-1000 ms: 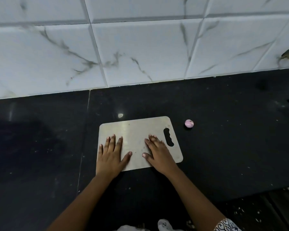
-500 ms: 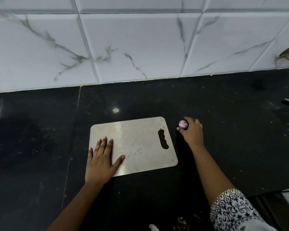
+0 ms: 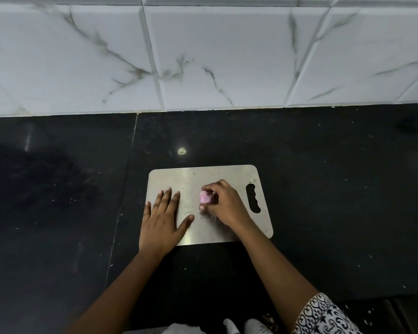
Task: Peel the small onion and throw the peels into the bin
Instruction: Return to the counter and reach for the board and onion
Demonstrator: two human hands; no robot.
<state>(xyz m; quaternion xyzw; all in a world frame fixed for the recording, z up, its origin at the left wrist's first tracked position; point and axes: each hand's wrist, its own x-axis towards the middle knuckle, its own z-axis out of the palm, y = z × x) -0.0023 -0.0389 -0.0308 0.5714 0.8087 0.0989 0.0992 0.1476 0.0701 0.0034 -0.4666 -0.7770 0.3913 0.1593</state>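
Right hand [image 3: 223,203] grips onion [image 3: 204,197], half hidden; bin unseen.

pink onion [image 3: 204,196], silver board [image 3: 193,179], black counter [image 3: 323,177]

A steel cutting board [image 3: 217,179] lies on the black counter [image 3: 336,177].

My left hand [image 3: 163,219] and forearm are bare, no rings; behind my right hand [image 3: 227,206], a white sleeve [image 3: 323,317] with black swirling print.
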